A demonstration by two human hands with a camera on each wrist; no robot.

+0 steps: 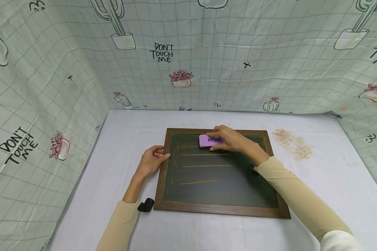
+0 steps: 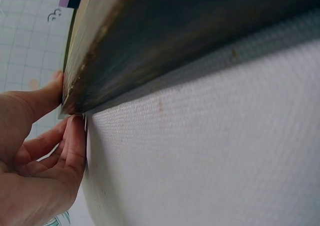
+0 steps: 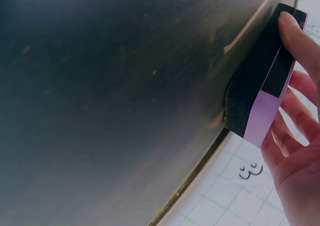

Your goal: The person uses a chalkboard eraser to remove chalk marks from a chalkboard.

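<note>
A small chalkboard (image 1: 226, 184) in a brown wooden frame (image 1: 213, 208) lies on the white table. Several yellowish chalk lines (image 1: 206, 166) run across its left half. My right hand (image 1: 230, 139) grips a purple eraser (image 1: 204, 141) by its sides, near the board's top edge. Its black felt (image 3: 250, 80) faces the board, at the end of a chalk line (image 3: 252, 20) in the right wrist view. With thumb and fingers, my left hand (image 1: 151, 161) pinches the frame's left side. The left wrist view shows the thumb (image 2: 50, 93) at the frame's edge and the fingers (image 2: 75, 143) curled below.
Brownish chalk dust (image 1: 293, 143) is smeared over the white tablecloth (image 1: 330, 181) right of the board. A grid-patterned curtain (image 1: 220, 69) with plant drawings surrounds the table at the back and sides. Black wrist devices (image 1: 146, 205) sit by both sleeves.
</note>
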